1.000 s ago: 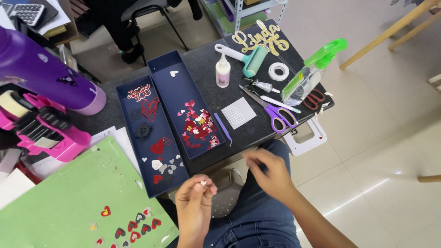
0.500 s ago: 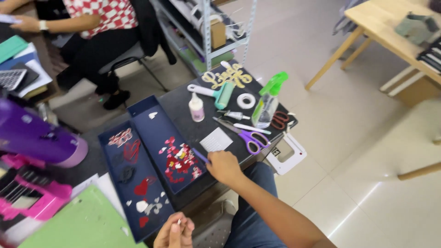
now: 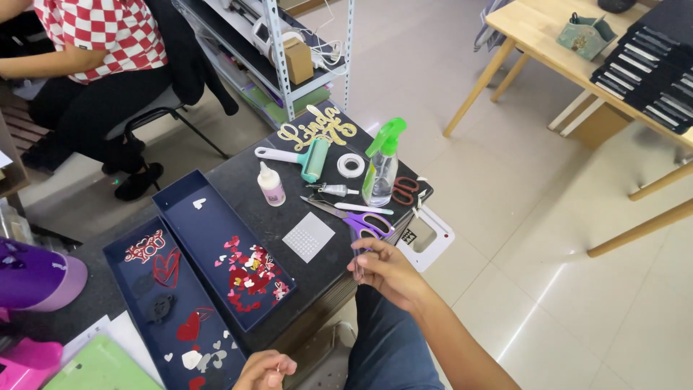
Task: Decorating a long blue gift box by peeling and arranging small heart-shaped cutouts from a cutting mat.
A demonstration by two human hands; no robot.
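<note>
— Hands first: where do they sit against the black table [image 3: 238, 189]?

— Left hand [image 3: 266, 370] is nearest, off the table's near edge beside the lower tray, fingers curled shut; I cannot tell what, if anything, it holds. Right hand [image 3: 388, 271] is at the table's near right corner, pinching a thin tool [image 3: 356, 269] that hangs over the edge, just below the purple scissors [image 3: 359, 221].

— Room to move?

— Open tiled floor [image 3: 548, 238] right of the table.

— And the containers?

— 2 navy trays. The lower tray [image 3: 148, 307] holds red and white cut-outs and a dark shape. The upper tray [image 3: 209, 224] holds a heap of small red and pink hearts [image 3: 249, 278]. Farther back stand a glue bottle [image 3: 271, 184] and a green spray bottle [image 3: 380, 165].
</note>
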